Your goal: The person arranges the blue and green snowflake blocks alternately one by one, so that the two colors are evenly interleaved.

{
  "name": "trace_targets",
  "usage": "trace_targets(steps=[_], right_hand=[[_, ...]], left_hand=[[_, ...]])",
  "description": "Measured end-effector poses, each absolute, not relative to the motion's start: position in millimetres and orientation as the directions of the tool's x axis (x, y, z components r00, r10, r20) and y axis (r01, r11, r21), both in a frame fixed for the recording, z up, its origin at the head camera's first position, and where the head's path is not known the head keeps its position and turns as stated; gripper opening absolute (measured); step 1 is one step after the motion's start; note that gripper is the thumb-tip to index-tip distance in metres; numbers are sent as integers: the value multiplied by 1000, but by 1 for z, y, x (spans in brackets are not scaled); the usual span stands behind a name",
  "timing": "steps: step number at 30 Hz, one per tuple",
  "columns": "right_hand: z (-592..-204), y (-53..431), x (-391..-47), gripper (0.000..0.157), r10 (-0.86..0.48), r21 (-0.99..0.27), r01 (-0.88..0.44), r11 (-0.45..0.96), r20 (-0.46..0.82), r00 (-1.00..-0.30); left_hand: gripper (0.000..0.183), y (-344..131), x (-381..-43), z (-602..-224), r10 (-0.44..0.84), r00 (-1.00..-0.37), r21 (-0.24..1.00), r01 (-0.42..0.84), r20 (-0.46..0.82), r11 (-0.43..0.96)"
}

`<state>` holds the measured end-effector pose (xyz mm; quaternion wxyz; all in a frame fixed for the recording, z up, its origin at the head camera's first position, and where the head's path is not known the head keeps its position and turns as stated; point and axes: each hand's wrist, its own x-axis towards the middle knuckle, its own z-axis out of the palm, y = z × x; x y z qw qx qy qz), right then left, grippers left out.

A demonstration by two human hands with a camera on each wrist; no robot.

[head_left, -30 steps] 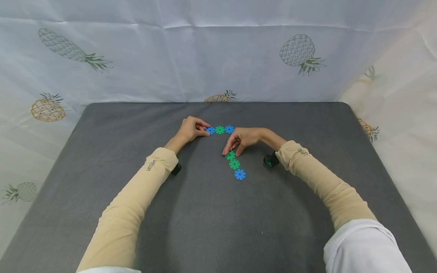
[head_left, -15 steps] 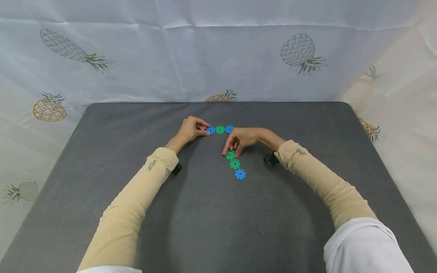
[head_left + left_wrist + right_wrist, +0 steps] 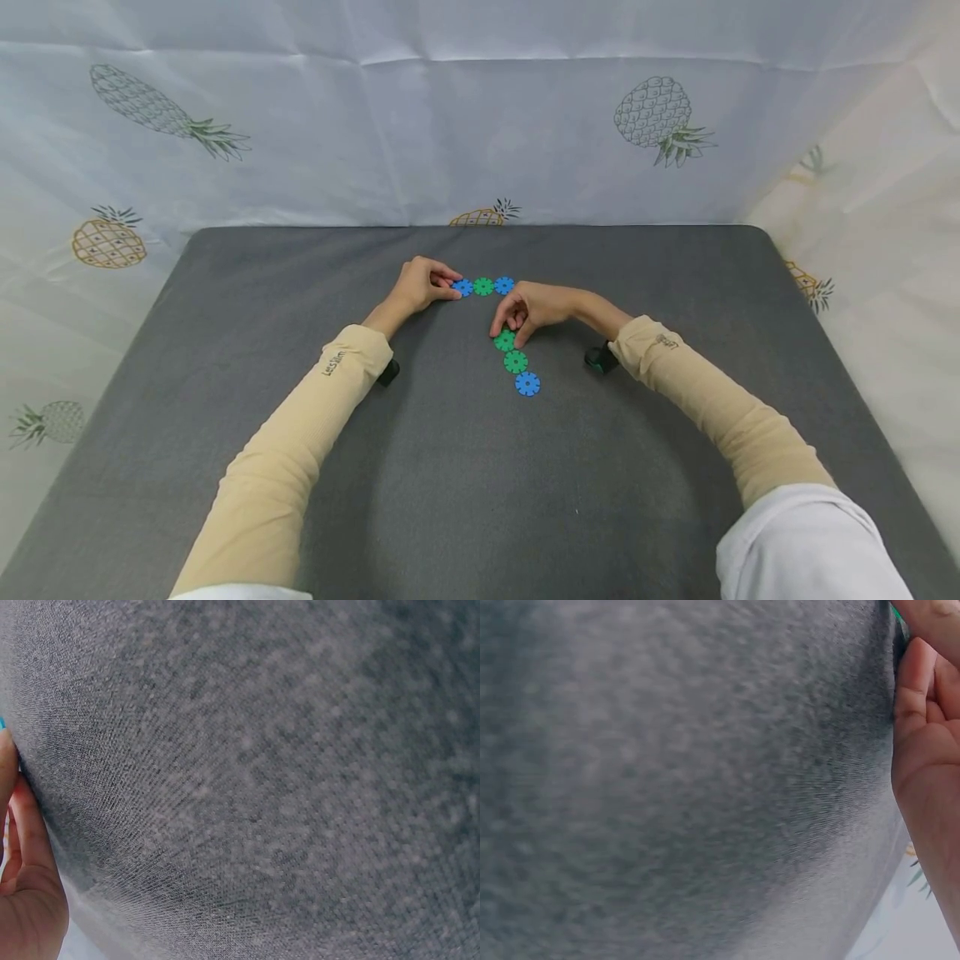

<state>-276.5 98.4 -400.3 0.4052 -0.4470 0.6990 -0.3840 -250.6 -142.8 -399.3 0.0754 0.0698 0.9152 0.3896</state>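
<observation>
On the grey table, a blue notched disc, a green notched disc and a second blue disc form a short row. My left hand pinches the row's left blue disc at its edge between thumb and fingers. Nearer to me, my right hand arches down, with thumb and fingertips on either side of a green disc. Another green disc and a blue disc line up below that one, edges meeting. Both wrist views show mostly cloth, with each hand at the frame's edge.
Grey cloth covers the table. Behind it hangs a white curtain printed with pineapples. Black wrist cameras sit under both forearms, close over the cloth.
My right wrist and forearm have shifted slightly to the right, while the fingertips stay at the same green disc. The left hand holds its place on the blue disc.
</observation>
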Motion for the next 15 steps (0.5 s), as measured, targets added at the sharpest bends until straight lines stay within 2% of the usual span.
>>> trace_targets(steps=[15], right_hand=[[-404, 108, -266, 36, -915, -891, -349, 292, -154, -373]], left_hand=[[27, -144, -252, -401, 180, -979, 720, 60, -92, 692]])
